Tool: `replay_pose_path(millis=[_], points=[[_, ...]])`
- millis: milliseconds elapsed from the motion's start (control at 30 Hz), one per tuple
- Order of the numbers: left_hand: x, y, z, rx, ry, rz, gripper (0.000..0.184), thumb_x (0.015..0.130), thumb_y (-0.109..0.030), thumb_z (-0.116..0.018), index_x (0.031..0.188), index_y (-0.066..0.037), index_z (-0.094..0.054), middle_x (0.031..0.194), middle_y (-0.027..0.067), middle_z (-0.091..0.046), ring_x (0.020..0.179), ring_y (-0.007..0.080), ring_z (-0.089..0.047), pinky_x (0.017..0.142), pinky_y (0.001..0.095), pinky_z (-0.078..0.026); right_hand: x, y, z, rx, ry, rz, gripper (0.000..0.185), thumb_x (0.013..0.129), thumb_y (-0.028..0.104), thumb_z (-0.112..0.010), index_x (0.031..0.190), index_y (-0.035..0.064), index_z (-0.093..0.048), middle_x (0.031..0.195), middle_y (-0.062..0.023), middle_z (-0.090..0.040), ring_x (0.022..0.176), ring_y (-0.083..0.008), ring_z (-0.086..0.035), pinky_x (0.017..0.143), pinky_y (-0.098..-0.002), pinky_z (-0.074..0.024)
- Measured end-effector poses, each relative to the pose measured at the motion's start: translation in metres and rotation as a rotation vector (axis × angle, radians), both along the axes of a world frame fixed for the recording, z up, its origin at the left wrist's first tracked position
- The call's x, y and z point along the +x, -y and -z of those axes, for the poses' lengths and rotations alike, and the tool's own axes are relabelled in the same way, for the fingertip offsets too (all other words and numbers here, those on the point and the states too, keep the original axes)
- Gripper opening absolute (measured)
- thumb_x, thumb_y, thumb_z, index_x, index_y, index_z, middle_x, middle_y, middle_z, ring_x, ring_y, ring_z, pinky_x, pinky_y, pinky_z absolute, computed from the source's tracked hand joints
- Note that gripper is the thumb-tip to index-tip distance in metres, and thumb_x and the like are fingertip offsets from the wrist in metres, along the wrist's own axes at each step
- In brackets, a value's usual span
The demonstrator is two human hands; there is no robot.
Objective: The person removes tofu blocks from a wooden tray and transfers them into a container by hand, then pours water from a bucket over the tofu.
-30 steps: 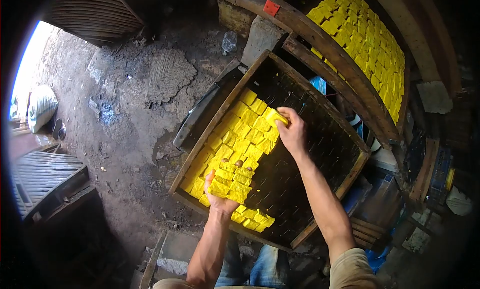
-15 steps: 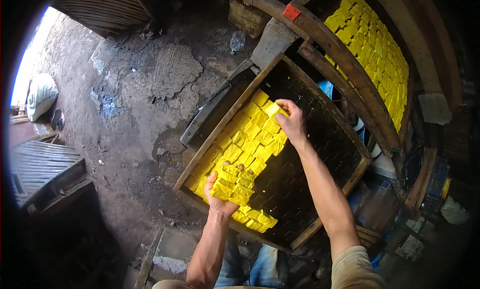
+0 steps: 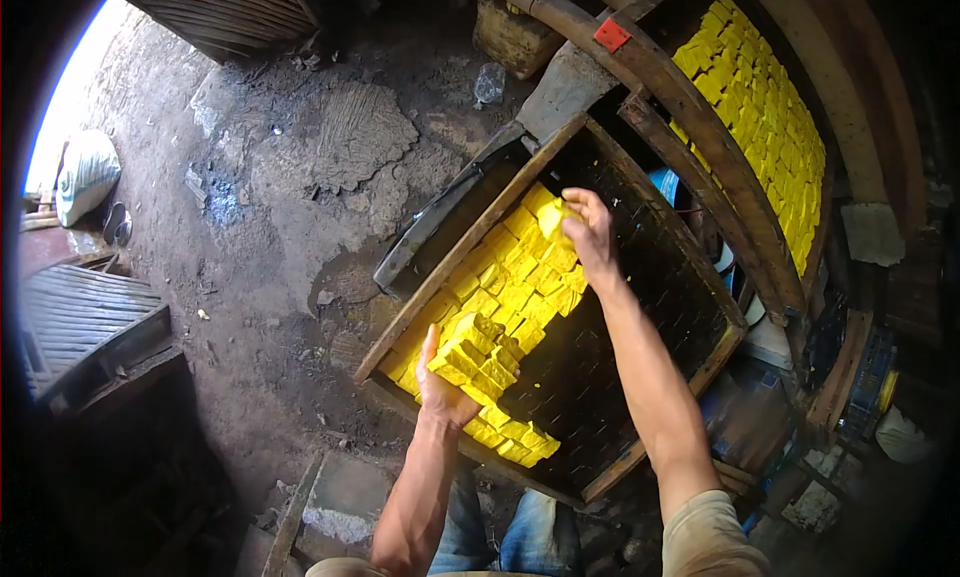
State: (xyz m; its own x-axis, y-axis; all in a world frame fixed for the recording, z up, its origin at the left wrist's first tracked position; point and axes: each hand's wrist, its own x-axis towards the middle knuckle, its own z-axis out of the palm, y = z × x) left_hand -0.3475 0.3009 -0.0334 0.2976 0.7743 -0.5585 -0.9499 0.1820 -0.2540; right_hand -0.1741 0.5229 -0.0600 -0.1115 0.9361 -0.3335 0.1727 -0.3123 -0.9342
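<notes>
Several soft yellow blocks that look like tofu (image 3: pixel 478 360) are stacked on my left hand (image 3: pixel 446 397), which cups them from below with the thumb up along their side. My right hand (image 3: pixel 592 239) pinches a yellow tofu block (image 3: pixel 553 219) over the far end of the laid rows. Both hands are above a dark tray with a wooden rim (image 3: pixel 660 202). Inside it, rows of tofu blocks (image 3: pixel 510 287) sit close together along the left side and the near corner. Part of the rows is hidden under my left hand and its stack.
A second tray of yellow blocks (image 3: pixel 765 127) stands at the upper right, behind a curved wooden beam (image 3: pixel 690 87) with a red patch. A dark bench edge (image 3: pixel 450 212) runs along the tray's left. Slatted racks (image 3: pixel 85 317) and a white sack (image 3: pixel 88 177) are farther left on the rough floor.
The stack on my left hand has tilted, showing more of its sides. My right hand has turned slightly at the far end of the rows. The whole view has shifted a little.
</notes>
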Motion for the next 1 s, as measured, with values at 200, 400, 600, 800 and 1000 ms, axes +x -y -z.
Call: replay_pose_path(millis=[200, 400, 600, 800, 1000], points=[[-0.005, -0.012, 0.001, -0.083, -0.07, -0.039, 0.071, 0.088, -0.055, -0.045, 0.134, -0.001, -0.05, 0.134, 0.022, -0.054, 0.119, 0.0419, -0.053, 0.106, 0.0581, -0.036, -0.037, -0.012, 0.023, 0.48, 1.042, -0.222, 0.045, 0.088, 0.027, -0.051, 0.121, -0.0026, -0.058, 0.121, -0.0222, -0.055, 0.114, -0.04, -0.051, 0.1, -0.044, -0.0419], [-0.017, -0.022, 0.012, -0.092, -0.033, 0.053, 0.059, 0.092, -0.046, -0.04, 0.131, -0.004, -0.054, 0.13, 0.0198, -0.058, 0.115, 0.0411, -0.056, 0.099, 0.0593, -0.042, -0.057, 0.017, 0.02, 0.519, 0.756, -0.309, 0.044, 0.079, 0.029, -0.057, 0.113, 0.0039, -0.047, 0.112, -0.0246, -0.053, 0.109, -0.043, -0.05, 0.091, -0.0506, -0.0421], [-0.012, -0.037, -0.001, -0.15, -0.113, 0.198, 0.064, 0.091, -0.056, -0.04, 0.127, -0.005, -0.056, 0.125, 0.0189, -0.06, 0.109, 0.0407, -0.058, 0.09, 0.0601, -0.044, -0.008, -0.023, 0.007, -0.097, -0.319, -0.21, 0.044, 0.074, 0.016, -0.048, 0.117, 0.0063, -0.053, 0.1, -0.0053, -0.056, 0.088, -0.0154, -0.053, 0.081, -0.0289, -0.0456], [0.017, -0.054, -0.008, -0.166, -0.127, 0.471, 0.066, 0.087, -0.06, -0.043, 0.129, -0.011, -0.056, 0.128, 0.0163, -0.059, 0.113, 0.0391, -0.057, 0.096, 0.0656, -0.035, -0.002, 0.064, -0.09, -0.167, -0.493, -0.261, 0.045, 0.07, 0.015, -0.056, 0.115, 0.0085, -0.053, 0.106, -0.0068, -0.054, 0.1, -0.0183, -0.054, 0.088, -0.03, -0.0454], [0.036, -0.051, -0.018, 0.063, 0.127, 0.295, 0.055, 0.092, -0.058, -0.047, 0.119, -0.012, -0.058, 0.113, 0.0126, -0.063, 0.097, 0.0287, -0.064, 0.085, 0.0473, -0.054, 0.001, 0.115, -0.093, 0.591, 0.121, -0.829, 0.051, 0.06, 0.012, -0.08, 0.107, 0.0161, -0.06, 0.12, -0.0119, -0.052, 0.114, -0.0346, -0.053, 0.103, -0.0461, -0.039]])
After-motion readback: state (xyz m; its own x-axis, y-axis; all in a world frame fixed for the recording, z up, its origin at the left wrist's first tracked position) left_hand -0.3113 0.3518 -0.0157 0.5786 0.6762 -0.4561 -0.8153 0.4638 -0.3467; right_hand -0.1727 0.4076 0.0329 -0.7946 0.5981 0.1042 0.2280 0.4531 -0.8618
